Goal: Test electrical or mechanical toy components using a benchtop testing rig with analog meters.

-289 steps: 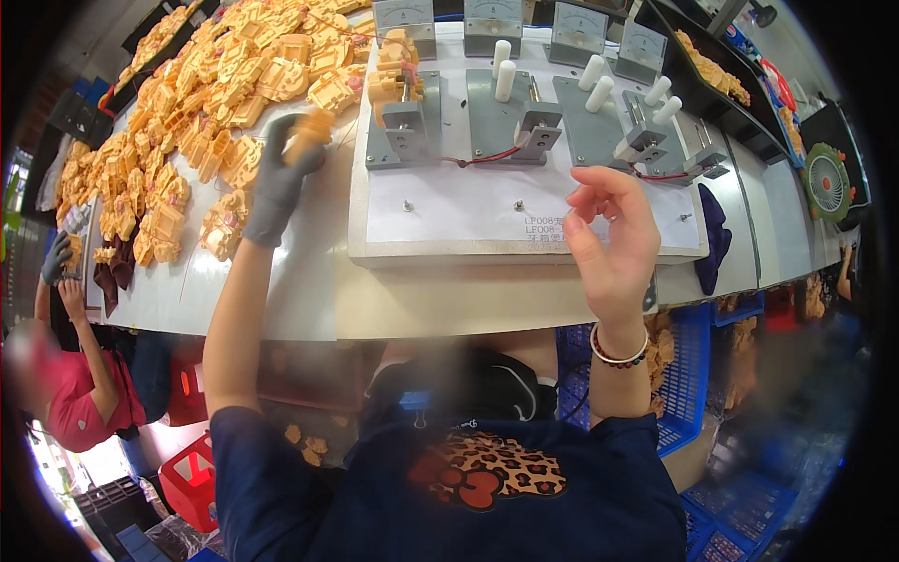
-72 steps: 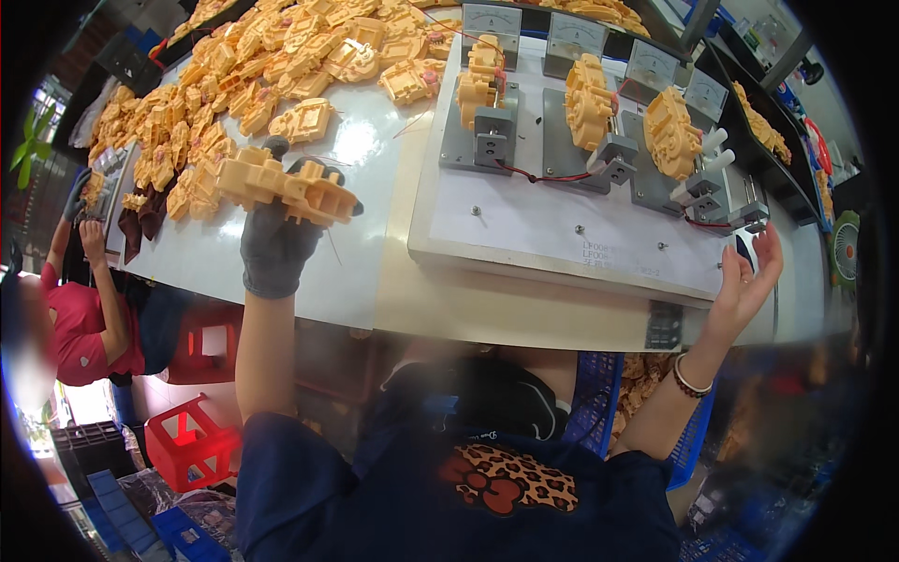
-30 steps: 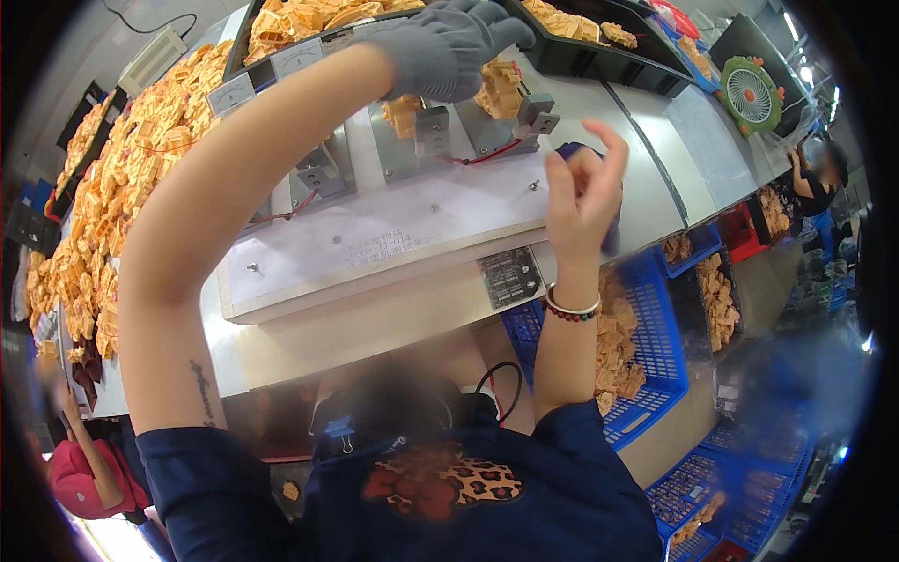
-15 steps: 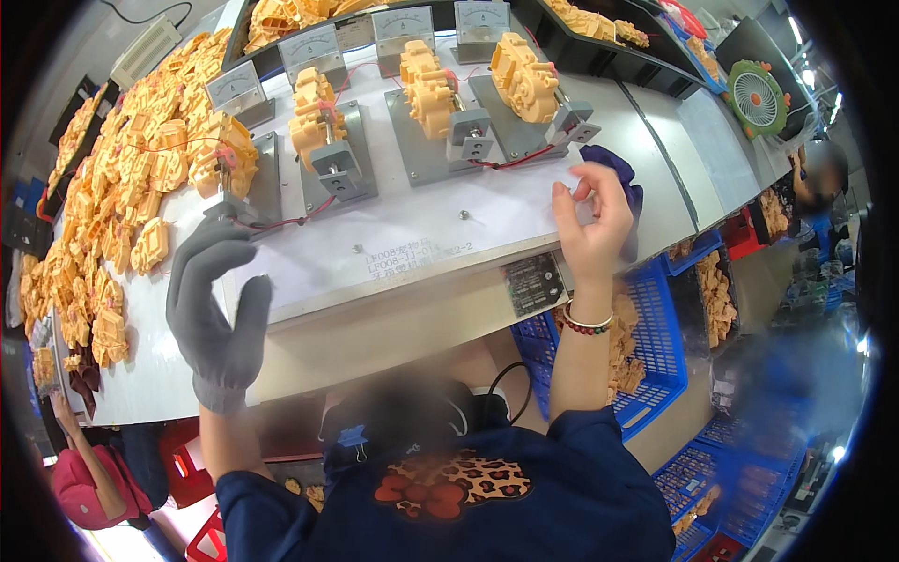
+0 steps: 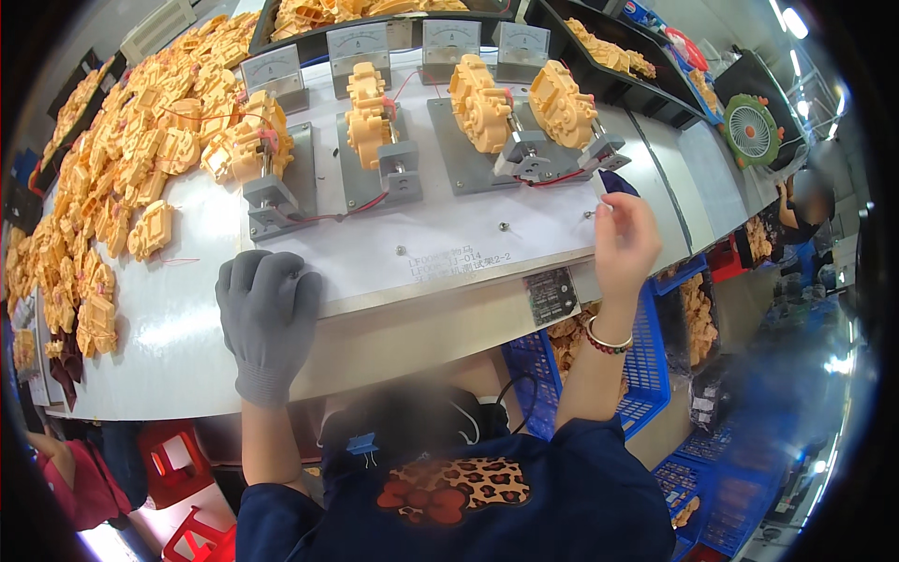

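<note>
Across the bench [image 5: 169, 351] before you: one white board [image 5: 449, 211], carrying four grey stations [image 5: 446, 155] in a row. Mounted, left to right: a first yellow housing [image 5: 245, 159], a second housing [image 5: 365, 122], a third housing [image 5: 480, 105] and a fourth housing [image 5: 562, 105], one per station. Behind them: four dial meters [image 5: 359, 49]; needles too small to read. Along the front: small metal studs [image 5: 503, 227] and red wires [image 5: 379, 199]. To your left: a heap of like housings [image 5: 140, 159], unmounted.

Handling notes, by judgement: seat each housing firmly against its station; guide glove and fingers clear of the wires; take the studs lightly, one at a time, eyes on the dials.

Hands, two. Your left hand [image 5: 269, 318], grey-gloved: fingers curled, back upward, at the board's near left corner; whether it grips or presses anything cannot be told. Your right hand [image 5: 627, 248], bare: fingers loosely bent, thumb and forefinger close together, beside the rightmost stud and a dark blue cloth [image 5: 618, 184]; nothing seen in it, contact with the stud uncertain.
</note>
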Demonstrator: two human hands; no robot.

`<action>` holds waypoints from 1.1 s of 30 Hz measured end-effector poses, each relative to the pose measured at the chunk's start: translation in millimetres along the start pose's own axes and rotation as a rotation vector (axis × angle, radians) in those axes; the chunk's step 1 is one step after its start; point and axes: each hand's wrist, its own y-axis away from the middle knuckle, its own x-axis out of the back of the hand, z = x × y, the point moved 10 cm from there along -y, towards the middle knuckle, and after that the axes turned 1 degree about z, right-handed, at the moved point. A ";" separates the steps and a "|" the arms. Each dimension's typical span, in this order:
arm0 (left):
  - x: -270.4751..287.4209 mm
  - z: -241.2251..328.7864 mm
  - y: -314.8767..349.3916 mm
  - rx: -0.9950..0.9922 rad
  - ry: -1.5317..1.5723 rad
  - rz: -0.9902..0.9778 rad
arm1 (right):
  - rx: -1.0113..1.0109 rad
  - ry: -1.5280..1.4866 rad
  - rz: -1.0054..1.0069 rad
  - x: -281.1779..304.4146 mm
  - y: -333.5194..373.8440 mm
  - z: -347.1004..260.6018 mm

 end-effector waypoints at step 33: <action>-2.5 -8.9 -0.5 0.030 0.038 0.058 | -0.006 -0.258 -0.511 -80.5 7.4 -49.6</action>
